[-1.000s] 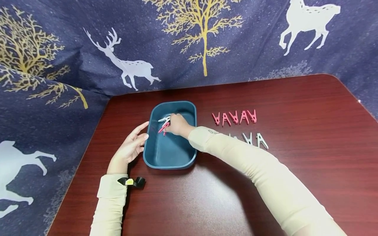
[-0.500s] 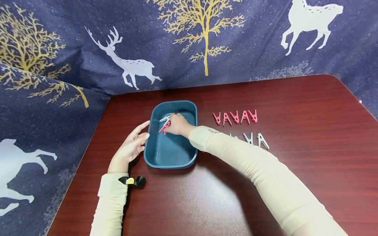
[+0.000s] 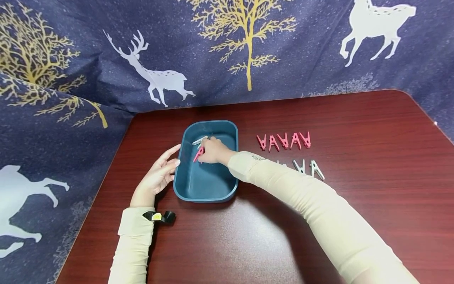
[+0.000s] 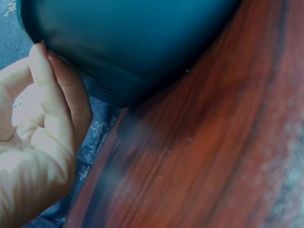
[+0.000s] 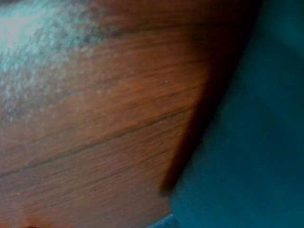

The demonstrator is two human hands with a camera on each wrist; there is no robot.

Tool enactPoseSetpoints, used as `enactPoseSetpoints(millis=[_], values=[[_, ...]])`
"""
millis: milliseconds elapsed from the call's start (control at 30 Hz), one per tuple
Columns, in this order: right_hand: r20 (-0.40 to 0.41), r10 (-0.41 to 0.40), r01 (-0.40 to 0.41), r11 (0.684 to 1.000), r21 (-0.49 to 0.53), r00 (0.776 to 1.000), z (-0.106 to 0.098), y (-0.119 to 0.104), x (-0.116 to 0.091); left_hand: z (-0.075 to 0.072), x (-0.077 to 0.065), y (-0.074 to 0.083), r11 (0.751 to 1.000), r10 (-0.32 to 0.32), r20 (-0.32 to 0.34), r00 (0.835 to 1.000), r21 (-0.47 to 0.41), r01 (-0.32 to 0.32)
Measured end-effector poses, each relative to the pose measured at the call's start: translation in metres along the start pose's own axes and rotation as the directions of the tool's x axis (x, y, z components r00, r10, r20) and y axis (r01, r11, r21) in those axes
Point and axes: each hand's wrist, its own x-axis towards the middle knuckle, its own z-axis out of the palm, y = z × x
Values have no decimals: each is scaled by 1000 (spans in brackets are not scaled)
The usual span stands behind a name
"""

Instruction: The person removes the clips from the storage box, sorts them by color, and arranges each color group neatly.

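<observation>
A blue plastic bin (image 3: 213, 185) stands on the table, its outer wall (image 4: 137, 42) filling much of the left wrist view. Inside it, my right hand (image 3: 214, 151) holds a red clothespin (image 3: 198, 154) by its fingertips, low over the floor of the bin. Just beyond lies a white clothespin (image 3: 200, 141), partly covered by those fingers. My left hand (image 3: 158, 173) touches the bin's left side from outside, fingers extended. Only table and bin wall appear in the right wrist view; the hand itself is hidden there.
Right of the bin, several red clothespins (image 3: 283, 141) lie in a row. Nearer, white clothespins (image 3: 315, 169) form another row, partly covered by the right sleeve (image 3: 283, 185). A patterned cloth (image 3: 220, 51) hangs behind the dark red table (image 3: 220, 244).
My right hand has shifted slightly within the bin, and the red clothespin has turned a little with it. The white clothespin beside it shows at a different angle. My left hand stays at the bin.
</observation>
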Motion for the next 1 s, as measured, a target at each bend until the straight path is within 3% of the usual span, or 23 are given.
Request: enactPoseSetpoints(millis=[367, 667, 1000], values=[[-14, -20, 20, 1000, 1, 1000, 0, 0, -1, -1, 0, -1, 1000, 1, 12, 1000, -9, -1], [-76, -60, 61, 998, 7, 995, -1, 0, 2, -3, 0, -1, 1000, 10, 18, 1000, -5, -10], [-6, -111, 112, 993, 31, 994, -4, -1, -3, -3, 1, -3, 1000, 5, 13, 1000, -4, -5]])
